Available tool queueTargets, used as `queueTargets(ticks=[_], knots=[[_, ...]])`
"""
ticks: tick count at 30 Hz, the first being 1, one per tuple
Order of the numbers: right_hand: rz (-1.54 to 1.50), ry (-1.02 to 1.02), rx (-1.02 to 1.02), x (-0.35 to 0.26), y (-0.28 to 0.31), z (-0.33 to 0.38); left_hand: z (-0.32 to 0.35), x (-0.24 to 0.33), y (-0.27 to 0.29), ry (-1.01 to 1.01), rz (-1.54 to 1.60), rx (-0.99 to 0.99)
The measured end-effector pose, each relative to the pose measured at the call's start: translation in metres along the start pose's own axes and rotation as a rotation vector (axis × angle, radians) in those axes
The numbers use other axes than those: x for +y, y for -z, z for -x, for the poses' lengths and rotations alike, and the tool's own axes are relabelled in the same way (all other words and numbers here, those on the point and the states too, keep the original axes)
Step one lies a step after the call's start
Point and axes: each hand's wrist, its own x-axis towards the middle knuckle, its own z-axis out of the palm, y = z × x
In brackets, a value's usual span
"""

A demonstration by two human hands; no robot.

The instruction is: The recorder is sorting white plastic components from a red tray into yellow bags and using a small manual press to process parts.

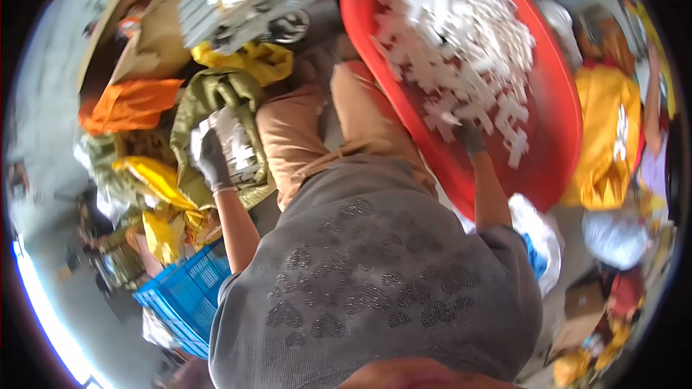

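Observation:
My left hand [212, 161], in a grey glove, reaches into an olive-green woven sack [189, 112] with rolled-down edges. Its fingers are stretched over white plastic pieces [234, 135] lying in the sack; the fingertips are blurred. On the other side, my right hand [472, 138], also gloved in grey, is inside a large red basin [548, 166]. Its fingers are closed on a white plastic piece [450, 118] at the near edge of the heap. Many small white plastic pieces [461, 36], several of them cross-shaped, are heaped in the basin.
A blue plastic crate [180, 292] stands by my left elbow. Orange cloth [133, 104], yellow sacks [249, 63] and a cardboard box [148, 43] lie at the left. Grey stacked items [241, 3] sit ahead. Beyond the basin are a yellow-orange sack [605, 137] and another person's arm [653, 101].

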Motion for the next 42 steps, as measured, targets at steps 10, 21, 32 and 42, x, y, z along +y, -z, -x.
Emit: queueTargets(ticks=[10, 21, 32, 42], knots=[[-0.431, -0.337, 0.228, -0.042, 0.045, -0.015, -0.054, 0.174, -0.001, -0.467, 0.019, 0.068], [-0.741, -0.003, 0.286, -0.165, 0.127, -0.016, -0.148, 0.286, -0.047, -0.714, 0.039, -0.301], [-0.853, 0.532, -0.114, -0.433, 0.172, -0.096, -0.101, 0.165, 0.016, -0.142, 0.738, 0.052], [-0.441, 0.531, -0.306, -0.505, 0.144, -0.166, 0.021, -0.006, 0.074, 0.224, 0.271, 0.303]])
